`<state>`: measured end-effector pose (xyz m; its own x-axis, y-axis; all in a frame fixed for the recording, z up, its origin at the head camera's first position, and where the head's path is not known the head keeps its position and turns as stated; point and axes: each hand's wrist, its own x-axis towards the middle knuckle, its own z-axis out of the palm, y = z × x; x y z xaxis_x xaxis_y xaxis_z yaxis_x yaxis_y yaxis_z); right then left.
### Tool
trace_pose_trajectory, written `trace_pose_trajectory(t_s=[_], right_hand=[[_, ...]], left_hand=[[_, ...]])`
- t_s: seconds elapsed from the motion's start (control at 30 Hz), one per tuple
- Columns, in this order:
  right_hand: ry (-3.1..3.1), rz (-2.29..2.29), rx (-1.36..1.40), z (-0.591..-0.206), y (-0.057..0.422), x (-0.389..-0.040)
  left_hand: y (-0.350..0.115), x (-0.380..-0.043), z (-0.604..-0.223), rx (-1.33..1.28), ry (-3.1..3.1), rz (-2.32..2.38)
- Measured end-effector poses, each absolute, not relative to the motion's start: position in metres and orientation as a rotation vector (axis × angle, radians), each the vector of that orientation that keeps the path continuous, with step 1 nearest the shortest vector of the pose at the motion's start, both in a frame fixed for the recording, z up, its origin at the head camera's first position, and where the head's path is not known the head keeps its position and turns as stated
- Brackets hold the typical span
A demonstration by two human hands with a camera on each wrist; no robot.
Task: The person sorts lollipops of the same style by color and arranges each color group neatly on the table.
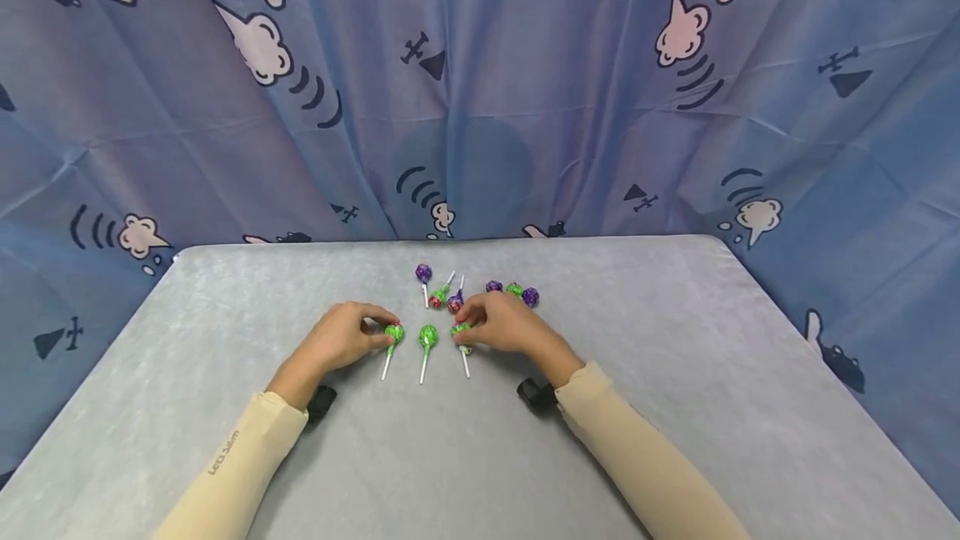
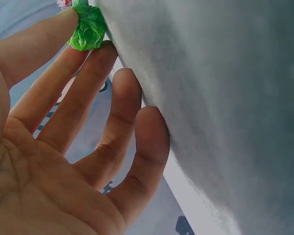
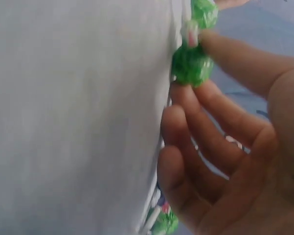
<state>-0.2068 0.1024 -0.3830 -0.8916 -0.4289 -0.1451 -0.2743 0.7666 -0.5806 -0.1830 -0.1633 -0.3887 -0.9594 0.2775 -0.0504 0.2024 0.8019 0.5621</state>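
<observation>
Three green-wrapped lollipops stand out in a row on the table, sticks toward me in the head view. My left hand (image 1: 348, 336) pinches the head of the left lollipop (image 1: 394, 332) between thumb and fingers; in the left wrist view its crinkled green wrapper (image 2: 90, 32) shows at the thumb tip. The middle lollipop (image 1: 427, 337) lies untouched between the hands. My right hand (image 1: 504, 323) pinches the right lollipop (image 3: 192, 68) by its head, the other fingertips close along the tabletop. Its white stick (image 1: 466, 363) points toward me.
Behind the row lie a purple lollipop (image 1: 423, 273), a green and red one (image 1: 438, 298) and a purple and red one (image 1: 455, 304). Beyond my right hand are more heads, including a purple one (image 1: 531, 297). A patterned blue curtain (image 1: 480, 90) hangs behind the grey-covered table (image 1: 675, 357).
</observation>
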Motion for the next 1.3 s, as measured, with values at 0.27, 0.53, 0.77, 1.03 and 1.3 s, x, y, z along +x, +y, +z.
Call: trace_pose_trajectory(t_s=[0.27, 0.53, 0.77, 1.03, 1.3], right_hand=[[2.588, -0.861, -0.699, -0.381, 0.116, -0.208], [2.583, -0.814, -0.782, -0.382, 0.117, -0.209], [2.592, -0.79, -0.758, -0.382, 0.115, -0.208], [2.6, -0.781, -0.738, -0.382, 0.114, -0.207], [2.607, -0.768, -0.773, -0.379, 0.115, -0.209]], left_hand=[[-0.162, -0.182, -0.387, 0.377, 2.86, 0.856], [-0.163, -0.181, -0.388, 0.368, 2.857, 0.852], [-0.163, -0.18, -0.389, 0.352, 2.846, 0.864], [-0.163, -0.18, -0.39, 0.354, 2.849, 0.867], [-0.162, -0.181, -0.388, 0.366, 2.862, 0.863]])
